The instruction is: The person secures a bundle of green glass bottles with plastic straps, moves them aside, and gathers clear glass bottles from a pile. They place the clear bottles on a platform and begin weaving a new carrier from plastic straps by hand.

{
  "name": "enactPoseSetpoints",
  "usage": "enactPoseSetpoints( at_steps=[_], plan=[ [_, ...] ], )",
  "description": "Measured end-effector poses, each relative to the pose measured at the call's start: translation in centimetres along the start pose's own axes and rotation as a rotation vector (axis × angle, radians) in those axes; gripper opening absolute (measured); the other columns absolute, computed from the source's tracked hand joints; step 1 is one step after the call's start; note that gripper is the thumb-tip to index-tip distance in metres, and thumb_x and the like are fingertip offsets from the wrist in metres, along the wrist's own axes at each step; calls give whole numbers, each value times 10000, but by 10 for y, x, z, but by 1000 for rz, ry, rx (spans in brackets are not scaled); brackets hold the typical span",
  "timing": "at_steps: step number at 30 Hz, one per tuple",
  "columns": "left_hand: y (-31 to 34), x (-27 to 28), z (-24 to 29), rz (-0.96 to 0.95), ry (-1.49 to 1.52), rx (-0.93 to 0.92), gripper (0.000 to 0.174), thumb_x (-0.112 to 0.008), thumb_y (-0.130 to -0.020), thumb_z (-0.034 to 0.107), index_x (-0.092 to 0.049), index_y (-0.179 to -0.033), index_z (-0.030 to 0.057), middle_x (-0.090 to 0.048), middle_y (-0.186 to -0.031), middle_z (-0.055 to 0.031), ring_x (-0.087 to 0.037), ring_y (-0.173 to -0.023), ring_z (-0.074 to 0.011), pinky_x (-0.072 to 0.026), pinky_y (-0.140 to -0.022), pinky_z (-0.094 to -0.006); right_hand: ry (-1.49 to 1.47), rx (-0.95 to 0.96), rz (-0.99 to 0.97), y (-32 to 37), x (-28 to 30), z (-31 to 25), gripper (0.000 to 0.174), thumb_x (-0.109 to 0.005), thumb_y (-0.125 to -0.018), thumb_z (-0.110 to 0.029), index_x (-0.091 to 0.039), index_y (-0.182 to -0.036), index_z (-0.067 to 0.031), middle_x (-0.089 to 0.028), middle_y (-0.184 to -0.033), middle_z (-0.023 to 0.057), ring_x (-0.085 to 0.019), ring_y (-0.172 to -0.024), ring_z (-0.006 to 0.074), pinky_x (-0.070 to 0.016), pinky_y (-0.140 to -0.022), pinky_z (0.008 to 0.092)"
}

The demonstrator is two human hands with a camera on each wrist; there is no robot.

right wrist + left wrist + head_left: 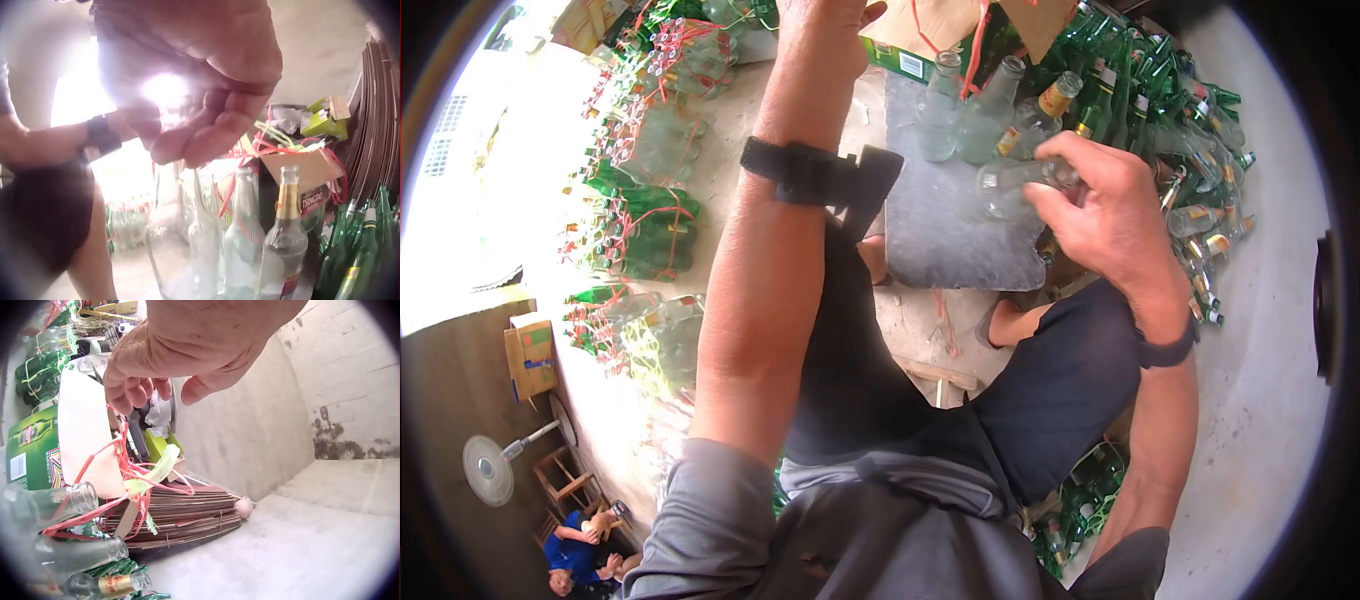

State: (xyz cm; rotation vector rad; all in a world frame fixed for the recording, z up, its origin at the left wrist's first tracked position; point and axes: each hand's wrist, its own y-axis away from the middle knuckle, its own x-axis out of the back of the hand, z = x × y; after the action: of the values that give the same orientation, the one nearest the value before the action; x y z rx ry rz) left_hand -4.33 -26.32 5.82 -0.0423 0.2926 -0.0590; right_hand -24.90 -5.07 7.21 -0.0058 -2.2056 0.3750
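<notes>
One clear glass bottle is being held by its neck in the right hand, over a grey slab with a worn edge. The thumb and fingers are curling closely round the neck and are hiding the mouth. Whether its base is touching the slab, I cannot tell. Just beside it, two more clear bottles and a gold-necked bottle are standing upright.

The left hand is stretching so far that the head view is cutting it off at the upper edge. In the left wrist view its fingers are bending loosely, the thumb apart, and they are holding nothing. Near it, a printed Tsingtao carton is showing open brown flaps, with red plastic string trailing about it. Behind, thin brown sheets are forming a ribbed stack.

Farther right, smooth green bottles are lying in a heap, covering one another. Across the floor, string-tied bottle bundles are partly fading in the glare. Near the dark rim, a round fan and a person in blue are appearing small.
</notes>
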Motion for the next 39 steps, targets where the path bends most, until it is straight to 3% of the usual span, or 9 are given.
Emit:
enactPoseSetpoints(
  at_steps=[1,4,17,19,20,29,35,37,39],
  plan=[
    [1,-2,3,20,-15,8,325,-750,-911,227,-684,-1140,5,-651,-1045,-80,-617,-997,-210,-513,-801,-367,0,6,-2,-6,-9,0,225,-769,-800,-55,-680,-999,-1,-610,-711,90,-566,-564,133,-438,-536,298],
    [1,-2,6,46,-10,21,347,-744,-915,230,-682,-1156,-11,-654,-1060,-88,-623,-1002,-212,-518,-797,-363,44,31,-30,-21,-31,3,235,-775,-791,-93,-699,-992,1,-664,-744,183,-682,-603,264,-508,-575,351],
    [2,9,13,-44,40,-31,401,-734,-919,273,-682,-1196,-13,-673,-1142,-104,-616,-1048,-223,-511,-843,-377,183,20,-55,-56,-86,21,282,-773,-813,-216,-698,-1030,-53,-658,-696,163,-695,-675,295,-539,-639,404],
    [1,10,10,-48,36,-40,406,-734,-919,276,-680,-1198,-14,-674,-1148,-106,-615,-1053,-224,-512,-846,-377,123,-20,-55,-59,-86,18,185,-670,-797,-199,-662,-876,-32,-686,-738,185,-690,-755,405,-540,-695,506],
    [1,10,10,-55,34,-50,411,-735,-919,279,-679,-1200,-15,-675,-1154,-108,-614,-1057,-224,-512,-849,-377,123,-21,-56,-60,-87,19,185,-670,-797,-199,-662,-876,-32,-686,-738,185,-690,-755,405,-540,-695,506],
    [2,15,10,-56,37,-38,380,-744,-919,278,-689,-1167,-6,-666,-1083,-92,-626,-1020,-221,-514,-829,-369,68,-71,-58,-64,-89,23,207,-682,-806,-225,-642,-872,-33,-700,-753,163,-694,-773,400,-544,-711,497],
    [0,23,6,-132,121,-77,241,-708,-933,203,-687,-1084,15,-650,-1033,-70,-620,-980,-221,-509,-811,-390,28,-127,-107,-58,-78,28,321,-732,-802,-240,-691,-1032,-20,-713,-787,174,-709,-838,396,-549,-752,489],
    [3,12,17,-11,31,-5,219,-693,-938,178,-681,-1078,10,-648,-1023,-70,-622,-973,-218,-516,-806,-389,-45,-31,-36,-54,-63,25,377,-787,-819,-182,-689,-1133,1,-660,-706,113,-650,-635,221,-504,-622,363],
    [1,15,14,-10,30,-7,173,-684,-941,160,-688,-1038,16,-651,-988,-64,-629,-947,-206,-523,-785,-377,-51,-200,-196,-50,-26,20,306,-758,-834,-131,-680,-1086,24,-651,-750,67,-600,-668,126,-499,-642,302]
  ],
)
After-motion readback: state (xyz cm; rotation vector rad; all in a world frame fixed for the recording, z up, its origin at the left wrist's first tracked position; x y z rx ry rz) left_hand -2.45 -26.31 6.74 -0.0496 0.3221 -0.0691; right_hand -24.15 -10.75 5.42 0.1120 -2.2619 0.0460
